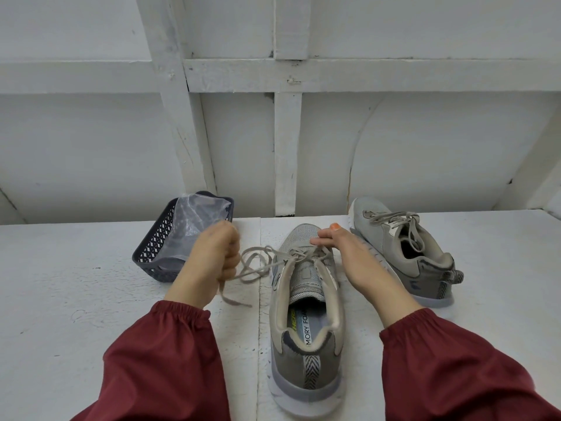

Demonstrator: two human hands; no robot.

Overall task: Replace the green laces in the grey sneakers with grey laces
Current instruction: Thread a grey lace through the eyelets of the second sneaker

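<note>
While your left hand [212,256] stays out of play as a closed fist around the grey lace [258,262], pulling it out to the left of the near sneaker [306,314], your right hand [343,250] lies with fingers extended, their tips on the lacing near the toe and the thumb lifted. The lace's loose end trails on the white table [76,284]. A second sneaker [403,247], grey-laced, lies to the right. A dark basket [151,250] holding a clear bag [191,226] stands to the left.
</note>
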